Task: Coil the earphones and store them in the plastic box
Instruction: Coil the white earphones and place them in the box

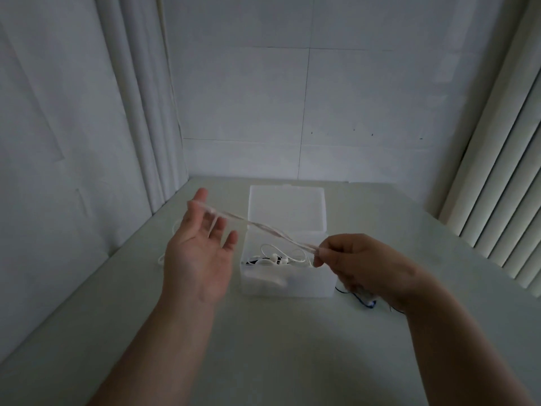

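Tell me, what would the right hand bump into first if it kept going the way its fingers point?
Probably the left hand. The right hand points leftward along the stretched white cable, seemingly above the open plastic box; depth is unclear, so it might clip the box instead.

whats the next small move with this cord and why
Probably swing the right hand round the straight fingers of the left hand to lay a loop. The cord runs stretched from those fingers to the right hand's pinch, above the open box, so it looks uncoiled and not ready to drop in.
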Action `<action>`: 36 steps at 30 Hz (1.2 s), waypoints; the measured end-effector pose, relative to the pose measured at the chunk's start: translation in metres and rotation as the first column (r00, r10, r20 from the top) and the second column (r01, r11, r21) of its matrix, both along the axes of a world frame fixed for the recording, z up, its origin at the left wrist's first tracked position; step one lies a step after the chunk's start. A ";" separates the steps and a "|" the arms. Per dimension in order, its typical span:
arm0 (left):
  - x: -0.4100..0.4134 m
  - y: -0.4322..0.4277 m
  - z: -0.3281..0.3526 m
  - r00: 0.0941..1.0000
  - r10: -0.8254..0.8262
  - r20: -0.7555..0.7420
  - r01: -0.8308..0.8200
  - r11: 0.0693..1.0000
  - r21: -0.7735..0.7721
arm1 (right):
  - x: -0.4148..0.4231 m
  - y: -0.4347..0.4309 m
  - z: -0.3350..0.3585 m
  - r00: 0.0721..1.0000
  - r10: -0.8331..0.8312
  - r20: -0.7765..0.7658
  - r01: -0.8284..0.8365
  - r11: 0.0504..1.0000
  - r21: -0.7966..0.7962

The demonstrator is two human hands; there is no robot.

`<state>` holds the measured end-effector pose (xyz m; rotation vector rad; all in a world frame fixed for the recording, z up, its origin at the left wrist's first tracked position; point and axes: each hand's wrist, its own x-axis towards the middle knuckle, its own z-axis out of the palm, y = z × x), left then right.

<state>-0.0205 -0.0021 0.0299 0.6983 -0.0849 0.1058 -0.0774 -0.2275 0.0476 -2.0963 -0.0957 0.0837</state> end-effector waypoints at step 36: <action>-0.007 -0.011 0.000 0.995 -0.094 -0.015 0.095 0.992 0.082 | 0.001 0.011 0.000 0.994 -0.076 0.084 0.077 0.997 -0.001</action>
